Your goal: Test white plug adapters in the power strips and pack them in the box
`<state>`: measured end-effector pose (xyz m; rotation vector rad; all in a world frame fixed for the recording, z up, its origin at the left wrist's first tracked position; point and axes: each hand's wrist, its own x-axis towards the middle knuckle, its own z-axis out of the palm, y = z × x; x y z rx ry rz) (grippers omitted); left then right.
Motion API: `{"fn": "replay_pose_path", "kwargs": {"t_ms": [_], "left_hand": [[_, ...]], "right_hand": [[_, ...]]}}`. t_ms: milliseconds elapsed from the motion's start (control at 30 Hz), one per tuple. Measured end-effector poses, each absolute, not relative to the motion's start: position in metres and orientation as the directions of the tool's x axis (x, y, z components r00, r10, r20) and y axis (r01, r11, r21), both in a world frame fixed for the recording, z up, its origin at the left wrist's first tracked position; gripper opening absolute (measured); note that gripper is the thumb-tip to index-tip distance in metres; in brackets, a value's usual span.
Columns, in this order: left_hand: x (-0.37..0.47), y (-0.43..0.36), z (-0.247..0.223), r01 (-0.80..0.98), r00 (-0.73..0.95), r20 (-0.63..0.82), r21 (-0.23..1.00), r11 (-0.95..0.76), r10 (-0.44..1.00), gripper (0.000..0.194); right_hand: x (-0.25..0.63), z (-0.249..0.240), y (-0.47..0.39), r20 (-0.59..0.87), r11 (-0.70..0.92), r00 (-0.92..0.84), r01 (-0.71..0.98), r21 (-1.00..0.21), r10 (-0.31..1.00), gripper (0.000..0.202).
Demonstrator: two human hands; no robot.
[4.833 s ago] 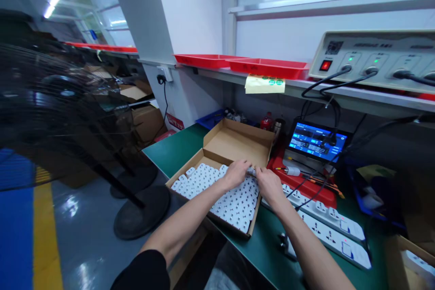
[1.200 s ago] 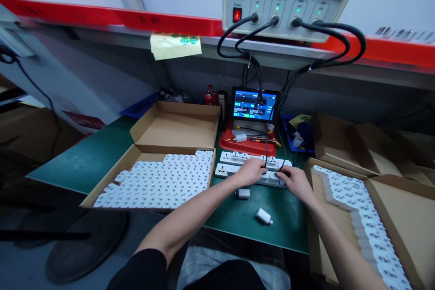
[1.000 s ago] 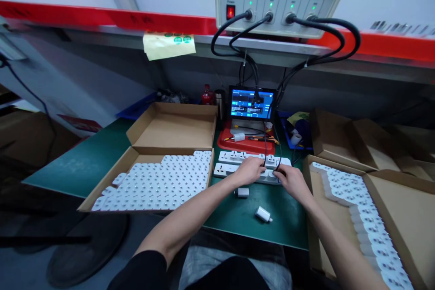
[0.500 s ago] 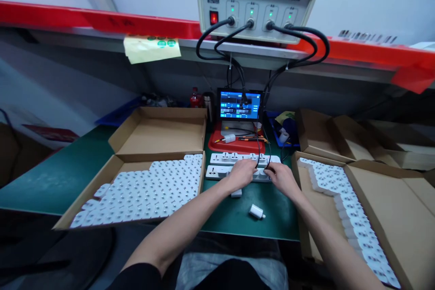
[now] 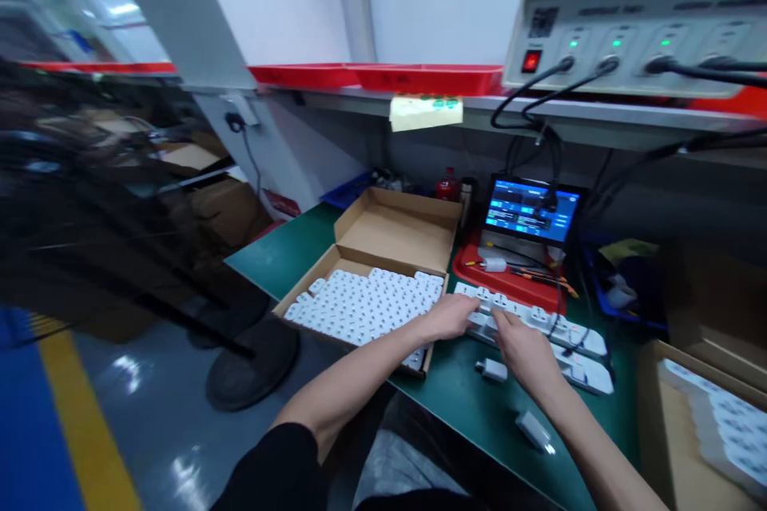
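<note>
No legible txt anywhere: tester box point(image 5: 635, 36) panel print, screen point(image 5: 530, 211) readout, sticker sheet point(image 5: 425, 112) all too blurred.

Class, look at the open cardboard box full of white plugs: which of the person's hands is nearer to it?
Left. The left hand sits beside the cardboard box, at its right edge on the power strip. The right hand lies farther right, over the strip.
</note>
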<state>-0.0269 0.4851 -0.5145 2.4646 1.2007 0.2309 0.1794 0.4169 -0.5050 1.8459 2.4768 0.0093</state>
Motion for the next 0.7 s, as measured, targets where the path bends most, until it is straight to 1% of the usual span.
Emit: {"fn": "replay_pose_path", "kwargs": {"t_ms": [67,100,133,200,267,300,333,400,433,500,567,633,667,700], "left_hand": [[-0.029,0.486,-0.521,0.707,0.619,-0.018,0.448,-0.548,0.785,0.033],[-0.030,0.488,-0.523,0.695,0.621,-0.006,0.468,-0.546,0.784,0.033],[-0.031,0.489,-0.525,0.679,0.617,0.012,0.497,-0.540,0.787,0.033],[-0.033,0.493,-0.526,0.625,0.574,0.077,0.602,-0.497,0.815,0.032],[-0.035,0.496,-0.524,0.510,0.481,0.159,0.749,-0.422,0.862,0.032],[-0.035,0.496,-0.523,0.428,0.431,0.183,0.820,-0.379,0.883,0.032],[-0.034,0.496,-0.522,0.335,0.388,0.189,0.883,-0.329,0.902,0.033],[-0.030,0.488,-0.519,0.143,0.328,0.150,0.968,-0.206,0.933,0.035],[-0.027,0.482,-0.518,0.051,0.309,0.114,0.989,-0.136,0.944,0.039],[-0.022,0.465,-0.517,-0.101,0.283,0.052,0.995,-0.024,0.958,0.051],[-0.024,0.449,-0.517,-0.183,0.280,0.048,0.983,0.004,0.959,0.068],[-0.037,0.441,-0.516,-0.186,0.281,0.087,0.982,-0.035,0.956,0.079],[-0.049,0.441,-0.515,-0.153,0.269,0.113,0.986,-0.073,0.956,0.078],[-0.064,0.445,-0.512,-0.096,0.243,0.136,0.989,-0.116,0.960,0.073]], "right_hand": [[0.172,-0.513,0.433,-0.069,0.299,-0.297,0.954,0.015,0.952,0.034],[0.173,-0.515,0.440,-0.055,0.314,-0.314,0.949,-0.008,0.948,0.030],[0.176,-0.516,0.445,-0.012,0.329,-0.330,0.944,-0.036,0.944,0.026],[0.187,-0.512,0.449,0.144,0.342,-0.325,0.933,-0.115,0.934,0.026],[0.196,-0.501,0.448,0.289,0.339,-0.265,0.907,-0.249,0.920,0.037],[0.198,-0.494,0.446,0.314,0.335,-0.230,0.878,-0.341,0.921,0.044],[0.198,-0.487,0.443,0.305,0.327,-0.203,0.836,-0.440,0.930,0.050],[0.191,-0.477,0.438,0.234,0.285,-0.175,0.732,-0.619,0.956,0.056],[0.185,-0.474,0.436,0.202,0.258,-0.162,0.679,-0.688,0.966,0.057],[0.171,-0.474,0.433,0.177,0.217,-0.126,0.582,-0.784,0.976,0.060],[0.159,-0.476,0.433,0.169,0.194,-0.094,0.515,-0.835,0.981,0.059],[0.155,-0.478,0.433,0.152,0.179,-0.095,0.494,-0.850,0.984,0.057],[0.157,-0.478,0.432,0.156,0.188,-0.106,0.503,-0.843,0.982,0.057],[0.161,-0.478,0.430,0.170,0.210,-0.124,0.526,-0.824,0.978,0.058]]}}
